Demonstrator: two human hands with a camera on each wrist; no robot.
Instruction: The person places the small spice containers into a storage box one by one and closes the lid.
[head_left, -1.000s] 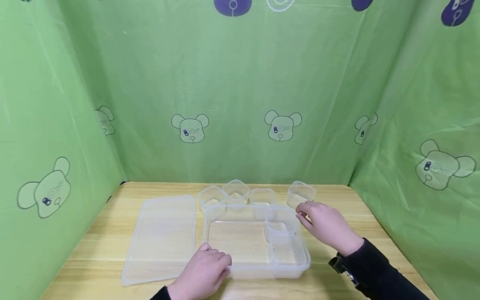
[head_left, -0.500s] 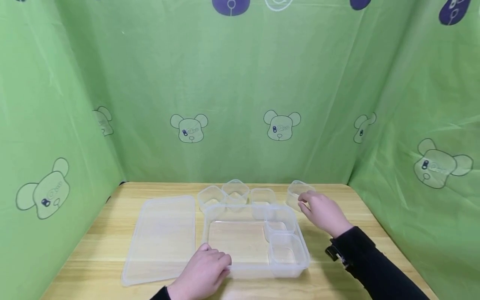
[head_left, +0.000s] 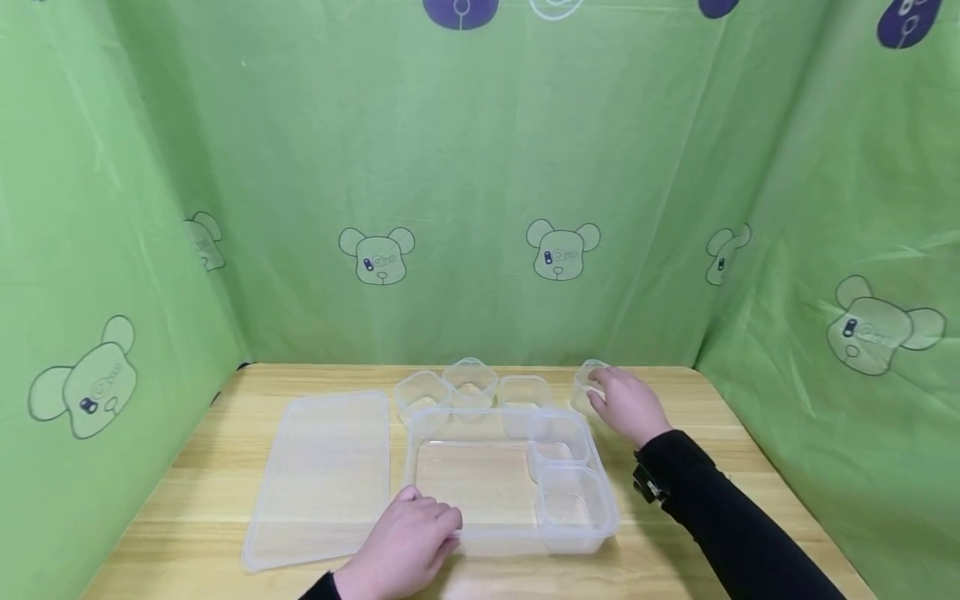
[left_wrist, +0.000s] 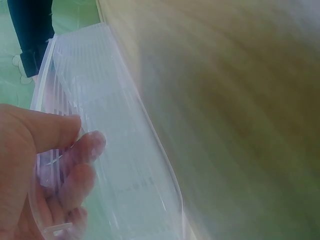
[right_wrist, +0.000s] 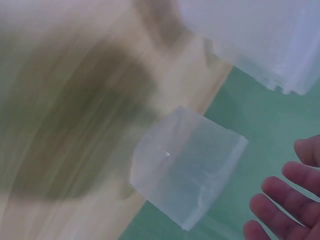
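My left hand (head_left: 403,543) grips the front wall of a large clear plastic box (head_left: 517,545) near its left corner. In the left wrist view, thumb and fingers pinch the rim, with the box wall (left_wrist: 127,155) beside them. Two small clear cups, a rear one (head_left: 558,427) and a front one (head_left: 573,502), sit inside along the box's right side. At the back right, my right hand (head_left: 632,407) hovers by a separate small clear cup (head_left: 582,393), partly covering it. The right wrist view has that cup (right_wrist: 187,167) apart from the spread, slightly bent fingers (right_wrist: 286,197).
A flat translucent lid (head_left: 322,479) lies left of the box. Behind the box stand three more small cups: a left (head_left: 420,390), a middle (head_left: 471,380) and a right one (head_left: 525,390). Green cloth (head_left: 465,167) encloses the wooden table (head_left: 187,500) at the back and sides.
My right hand has moved left and farther back, over the separate cup. The left hand stays on the box, and the cups have not visibly moved.
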